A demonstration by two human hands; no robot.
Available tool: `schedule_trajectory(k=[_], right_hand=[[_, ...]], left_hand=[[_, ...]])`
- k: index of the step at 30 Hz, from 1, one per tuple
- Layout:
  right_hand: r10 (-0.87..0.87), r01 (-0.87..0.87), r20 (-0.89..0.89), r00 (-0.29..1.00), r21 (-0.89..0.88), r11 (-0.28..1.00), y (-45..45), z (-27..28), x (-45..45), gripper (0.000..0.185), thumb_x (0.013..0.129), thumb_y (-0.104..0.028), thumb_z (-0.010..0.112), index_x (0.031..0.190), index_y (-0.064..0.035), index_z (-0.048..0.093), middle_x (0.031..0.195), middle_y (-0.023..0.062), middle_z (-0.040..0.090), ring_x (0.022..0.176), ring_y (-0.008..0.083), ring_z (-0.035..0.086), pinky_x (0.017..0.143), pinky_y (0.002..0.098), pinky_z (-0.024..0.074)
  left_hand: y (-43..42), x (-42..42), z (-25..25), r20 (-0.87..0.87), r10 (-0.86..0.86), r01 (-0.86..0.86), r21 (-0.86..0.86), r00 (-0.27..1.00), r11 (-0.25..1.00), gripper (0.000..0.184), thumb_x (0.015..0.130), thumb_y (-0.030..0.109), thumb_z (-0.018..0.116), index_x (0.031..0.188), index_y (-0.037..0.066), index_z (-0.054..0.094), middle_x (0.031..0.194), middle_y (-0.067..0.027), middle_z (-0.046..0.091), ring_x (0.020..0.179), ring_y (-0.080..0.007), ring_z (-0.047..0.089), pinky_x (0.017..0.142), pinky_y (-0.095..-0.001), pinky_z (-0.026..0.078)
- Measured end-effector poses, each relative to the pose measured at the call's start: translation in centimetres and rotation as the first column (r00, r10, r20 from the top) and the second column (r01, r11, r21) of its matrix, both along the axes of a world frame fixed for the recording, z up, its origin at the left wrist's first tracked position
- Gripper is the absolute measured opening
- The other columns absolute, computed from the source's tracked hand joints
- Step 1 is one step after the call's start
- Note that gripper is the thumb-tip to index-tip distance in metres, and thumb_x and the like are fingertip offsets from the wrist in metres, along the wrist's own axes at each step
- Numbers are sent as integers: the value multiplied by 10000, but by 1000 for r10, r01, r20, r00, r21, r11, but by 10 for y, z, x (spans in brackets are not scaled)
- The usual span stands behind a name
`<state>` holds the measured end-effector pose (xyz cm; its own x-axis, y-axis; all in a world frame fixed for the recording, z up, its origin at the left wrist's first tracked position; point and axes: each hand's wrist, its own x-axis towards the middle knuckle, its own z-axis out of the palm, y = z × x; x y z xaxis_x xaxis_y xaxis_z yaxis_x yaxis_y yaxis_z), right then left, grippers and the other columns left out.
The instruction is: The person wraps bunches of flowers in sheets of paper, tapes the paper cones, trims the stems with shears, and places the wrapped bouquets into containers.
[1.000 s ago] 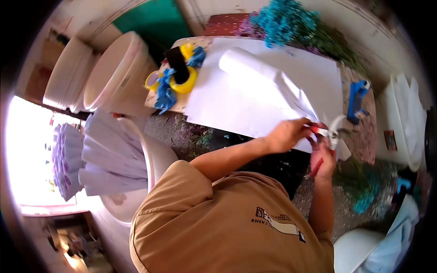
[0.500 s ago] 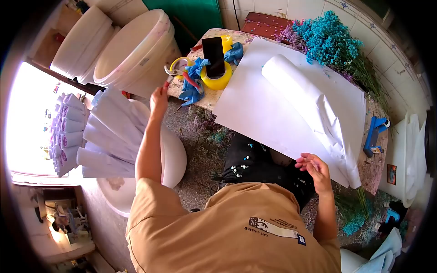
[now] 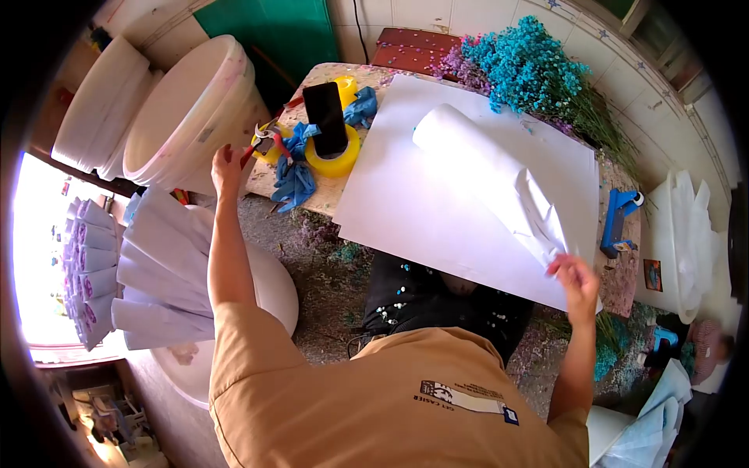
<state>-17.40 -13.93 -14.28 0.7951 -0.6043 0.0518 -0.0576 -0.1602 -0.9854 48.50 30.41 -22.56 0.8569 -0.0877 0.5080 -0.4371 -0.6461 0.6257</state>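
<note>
At the table's left edge my left hand [image 3: 226,168] has its fingers curled at the end of a red handle of the pruning shears [image 3: 269,142]. The shears lie over a yellow tape roll, beside blue ribbon scraps [image 3: 295,183]. On the right, my right hand [image 3: 577,285] pinches the narrow lower end of the rolled white paper [image 3: 484,168], with some blur at the fingertips. That roll lies slanted across flat white sheets [image 3: 406,210]. Whatever is inside the roll is hidden.
A black phone [image 3: 324,121] leans upright in a yellow tape roll [image 3: 335,162]. Blue and purple flowers [image 3: 530,66] lie at the back right, a blue tape dispenser [image 3: 616,222] at the right edge. Tall pale tubs [image 3: 191,109] and wrapped paper cones [image 3: 164,273] stand left.
The shears, between both hands a second ago, now lie among the tape rolls at the left. My right hand has come up to the rolled paper's narrow end. The camera view has shifted.
</note>
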Motion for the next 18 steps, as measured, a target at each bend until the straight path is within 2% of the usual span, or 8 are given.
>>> schedule_trajectory(k=[2,4,6,8,11,12,16,18], right_hand=[[-195,148,-189,962,-239,960,-28,16,26,440,950,-158,719,1325,37,598,1123,126,695,1070,224,667,988,343,504],[-128,31,-255,958,-355,934,-64,15,59,659,873,-228,791,1428,15,531,1291,167,646,1219,266,605,1080,382,444],[79,-109,-363,928,-62,992,-98,-3,89,891,763,-271,865,1507,-8,452,1434,187,563,1324,292,536,1135,395,392],[159,-211,-422,892,-80,974,-103,-1,118,946,723,-259,881,1520,-11,436,1450,190,551,1338,301,526,1141,391,386],[277,-305,-471,838,17,952,-96,7,141,1027,618,-223,905,1511,-8,445,1430,191,565,1315,322,532,1139,378,385],[297,-298,-451,841,71,952,-92,9,141,1028,605,-212,902,1506,-7,451,1420,190,573,1299,322,539,1135,375,389],[242,-284,-393,887,-53,957,-54,9,97,1034,582,-192,924,1493,-12,466,1402,174,587,1272,321,554,1129,362,396],[140,-270,-426,894,-264,926,-30,14,52,1066,584,-234,955,1500,-13,457,1445,201,559,1352,321,520,1152,379,386]], left_hand=[[-23,-58,35,3,-75,75,-74,997,994,325,960,216,667,1219,22,698,1064,-128,746,973,-196,706,882,-328,539],[-58,-122,43,-39,-352,322,-325,935,889,219,990,104,657,1183,11,703,1045,-53,723,939,-124,662,850,-285,522],[-94,-198,58,-255,-616,445,-496,746,745,287,991,127,669,1238,-20,671,1042,-59,712,990,-161,663,916,-308,508],[-136,-257,64,-470,-715,391,-614,517,686,446,973,138,678,1355,-66,570,1218,-152,706,1070,-217,674,956,-352,521],[-199,-306,44,-448,-883,301,-830,140,469,671,1006,240,659,1506,-94,360,1318,-232,643,1181,-289,645,1019,-406,502],[-222,-315,31,-455,-890,246,-858,44,451,714,1037,278,596,1557,-72,254,1424,-305,538,1271,-393,587,1097,-468,482],[-284,-353,0,-468,-868,-29,-878,-164,479,812,995,403,669,1540,-41,263,1409,-236,539,1257,-376,578,1091,-499,473],[-286,-384,18,-448,-873,-25,-887,-190,461,879,932,481,729,1520,-10,297,1395,-193,526,1260,-358,556,1079,-509,469]])
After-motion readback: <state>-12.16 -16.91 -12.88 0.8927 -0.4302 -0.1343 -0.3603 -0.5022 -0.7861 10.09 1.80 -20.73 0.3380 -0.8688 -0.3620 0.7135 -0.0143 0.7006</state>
